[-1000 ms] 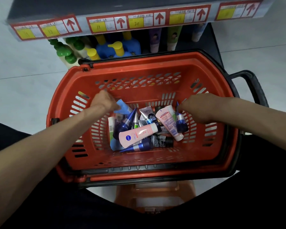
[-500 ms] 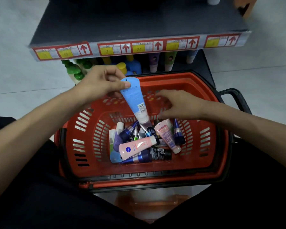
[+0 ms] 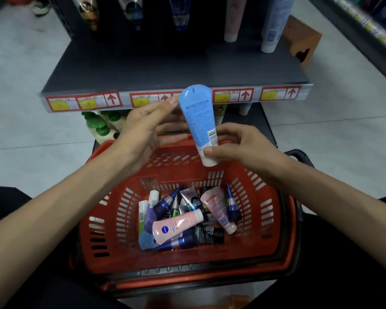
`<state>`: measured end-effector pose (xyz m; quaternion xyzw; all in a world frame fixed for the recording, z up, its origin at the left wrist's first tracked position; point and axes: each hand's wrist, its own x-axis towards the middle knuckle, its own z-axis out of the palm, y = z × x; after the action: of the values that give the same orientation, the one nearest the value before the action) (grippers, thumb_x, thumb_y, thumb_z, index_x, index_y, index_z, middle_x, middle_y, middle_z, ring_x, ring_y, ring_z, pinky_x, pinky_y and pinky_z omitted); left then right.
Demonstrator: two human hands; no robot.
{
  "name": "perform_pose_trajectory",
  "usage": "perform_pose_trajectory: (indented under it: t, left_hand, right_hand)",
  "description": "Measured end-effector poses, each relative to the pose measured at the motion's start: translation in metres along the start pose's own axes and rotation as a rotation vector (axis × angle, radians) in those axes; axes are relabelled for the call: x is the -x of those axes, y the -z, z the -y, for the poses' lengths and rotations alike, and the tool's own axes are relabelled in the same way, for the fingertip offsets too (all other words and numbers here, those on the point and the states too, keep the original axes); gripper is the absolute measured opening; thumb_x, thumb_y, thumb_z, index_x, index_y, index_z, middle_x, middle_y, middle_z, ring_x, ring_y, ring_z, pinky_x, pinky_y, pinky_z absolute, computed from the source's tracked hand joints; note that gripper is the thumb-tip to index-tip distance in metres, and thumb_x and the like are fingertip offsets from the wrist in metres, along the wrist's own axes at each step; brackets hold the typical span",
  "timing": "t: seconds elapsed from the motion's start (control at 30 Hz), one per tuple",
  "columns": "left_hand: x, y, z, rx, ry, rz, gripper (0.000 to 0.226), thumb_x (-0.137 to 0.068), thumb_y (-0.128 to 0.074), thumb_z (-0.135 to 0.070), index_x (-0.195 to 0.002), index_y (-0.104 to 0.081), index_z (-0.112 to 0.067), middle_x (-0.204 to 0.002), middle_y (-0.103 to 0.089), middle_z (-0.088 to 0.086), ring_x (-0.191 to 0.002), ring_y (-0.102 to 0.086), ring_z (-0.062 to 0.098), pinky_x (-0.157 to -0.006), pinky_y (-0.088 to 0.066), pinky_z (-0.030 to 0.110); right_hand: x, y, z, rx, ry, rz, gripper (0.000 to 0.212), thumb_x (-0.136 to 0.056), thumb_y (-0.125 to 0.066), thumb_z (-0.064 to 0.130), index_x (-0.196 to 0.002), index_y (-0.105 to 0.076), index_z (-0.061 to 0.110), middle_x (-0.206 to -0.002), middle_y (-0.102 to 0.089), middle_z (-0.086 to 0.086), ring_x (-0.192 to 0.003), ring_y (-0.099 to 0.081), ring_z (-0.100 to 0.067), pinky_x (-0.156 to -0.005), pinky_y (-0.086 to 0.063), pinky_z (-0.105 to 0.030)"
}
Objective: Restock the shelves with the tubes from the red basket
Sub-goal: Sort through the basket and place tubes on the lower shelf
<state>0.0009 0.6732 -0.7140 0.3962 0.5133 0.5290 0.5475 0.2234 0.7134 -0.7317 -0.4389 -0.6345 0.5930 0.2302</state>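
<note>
Since a moment ago the right hand (image 3: 236,141) has come up to pinch the cap end of the light-blue plastic tube (image 3: 197,121). The left hand (image 3: 143,130) holds its crimped top, above the red slotted plastic basket (image 3: 283,197) and short of the dark grey shelf (image 3: 165,70). A mistimed handover could drop it.

The blue tube (image 3: 197,121) hides fingertips of the left hand (image 3: 140,130); price labels (image 3: 85,103) are too blurred to read.

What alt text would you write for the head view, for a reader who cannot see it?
Two hands hold a blue tube cap down above a red basket of other tubes, left hand at its crimped end, right hand pinching the cap. A dark labelled shelf lies beyond.
</note>
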Motion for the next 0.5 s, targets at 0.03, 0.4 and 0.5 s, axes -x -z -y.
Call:
perform_pose_trajectory:
  t: [0.03, 0.4, 0.5]
  left_hand:
    - [0.0, -0.003, 0.0, -0.035, -0.018, 0.029, 0.029, -0.101, -0.06, -0.026, -0.118, -0.07, -0.004, -0.113, -0.075, 0.015, -0.105, -0.074, 0.03, -0.084, -0.063, 0.039]
    - [-0.036, -0.066, -0.009, -0.228, -0.15, 0.025, 0.03, -0.091, -0.075, -0.013, -0.12, -0.071, -0.008, -0.106, -0.078, 0.01, -0.096, -0.075, 0.019, -0.076, -0.063, 0.032]
    - [-0.052, -0.086, -0.014, -0.219, -0.142, 0.001, 0.03, -0.09, -0.076, -0.015, -0.119, -0.071, -0.007, -0.105, -0.076, 0.016, -0.084, -0.075, 0.019, -0.074, -0.064, 0.034]
  right_hand:
    - [0.0, 0.004, 0.004, -0.021, 0.02, -0.023, 0.039, -0.081, -0.084, 0.016, -0.118, -0.07, 0.016, -0.109, -0.077, -0.001, -0.099, -0.074, -0.016, -0.09, -0.06, -0.035]
    - [-0.014, 0.043, 0.033, -0.267, 0.11, -0.289, 0.043, -0.078, -0.084, 0.002, -0.116, -0.063, 0.003, -0.1, -0.078, -0.012, -0.092, -0.077, -0.029, -0.086, -0.062, -0.043]
    - [-0.022, 0.058, 0.038, -0.193, 0.124, -0.356, 0.042, -0.078, -0.083, -0.001, -0.114, -0.063, 0.003, -0.097, -0.078, -0.011, -0.088, -0.077, -0.027, -0.079, -0.064, -0.037]
